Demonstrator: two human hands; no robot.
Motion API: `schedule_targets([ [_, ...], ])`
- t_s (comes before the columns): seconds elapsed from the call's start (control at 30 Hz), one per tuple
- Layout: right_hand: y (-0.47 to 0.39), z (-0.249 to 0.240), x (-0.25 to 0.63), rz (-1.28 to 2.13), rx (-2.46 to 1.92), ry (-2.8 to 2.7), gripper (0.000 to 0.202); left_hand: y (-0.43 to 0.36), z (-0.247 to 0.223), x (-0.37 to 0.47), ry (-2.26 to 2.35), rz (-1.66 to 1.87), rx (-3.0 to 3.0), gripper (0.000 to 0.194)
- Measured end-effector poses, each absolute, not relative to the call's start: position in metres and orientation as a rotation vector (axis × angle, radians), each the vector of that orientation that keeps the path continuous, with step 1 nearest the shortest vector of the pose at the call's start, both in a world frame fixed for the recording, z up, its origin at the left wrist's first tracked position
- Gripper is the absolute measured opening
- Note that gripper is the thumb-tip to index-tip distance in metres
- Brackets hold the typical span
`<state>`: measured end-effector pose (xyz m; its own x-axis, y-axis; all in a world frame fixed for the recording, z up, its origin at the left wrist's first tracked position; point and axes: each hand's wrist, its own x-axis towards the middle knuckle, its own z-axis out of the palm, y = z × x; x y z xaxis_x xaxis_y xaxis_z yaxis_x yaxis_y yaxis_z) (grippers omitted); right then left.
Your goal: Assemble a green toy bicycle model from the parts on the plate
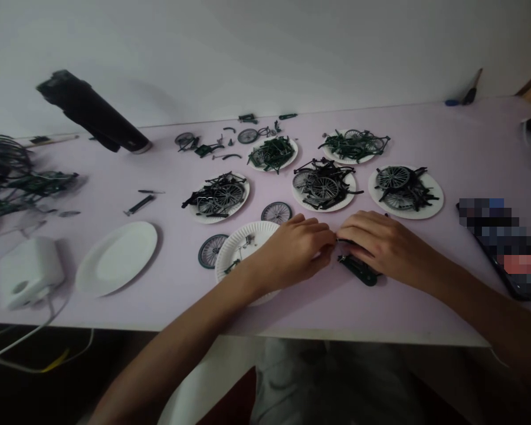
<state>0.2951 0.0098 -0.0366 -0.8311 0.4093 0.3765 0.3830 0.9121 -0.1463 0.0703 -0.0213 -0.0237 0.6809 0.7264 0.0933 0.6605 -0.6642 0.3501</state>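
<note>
Pink bench (181, 301) is stretching below; left hand (298, 245) and right hand (380, 239) are pinching one small part (346, 241), cramped fingers risking its slipping.

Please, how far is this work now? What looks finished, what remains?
Seemingly done: five plates already carry heaped parts.
In hand: left hand and right hand meet at a small piece, mostly hidden.
Perhaps left: two loose wheels by the ribbed plate, scattered pieces near the wall.
</note>
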Motion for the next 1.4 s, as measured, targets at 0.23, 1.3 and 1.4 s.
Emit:
schedule_targets([
  [0.23, 0.016, -0.038, 0.296, 0.102, -0.525, -2.679, 0.018, -0.017, -0.027, 0.069, 1.37, 0.542, 2.521, 0.018],
  [1.3, 0.021, -0.037, 0.3, 0.004, -0.389, -2.773, 0.017, -0.007, -0.036, 0.07, 1.171, 0.39, 2.61, 0.014],
  [1.4, 0.021, -0.038, 0.3, 0.034, -0.398, -2.777, 0.017, -0.006, -0.037, 0.07, 1.176, 0.378, 2.607, 0.014],
])
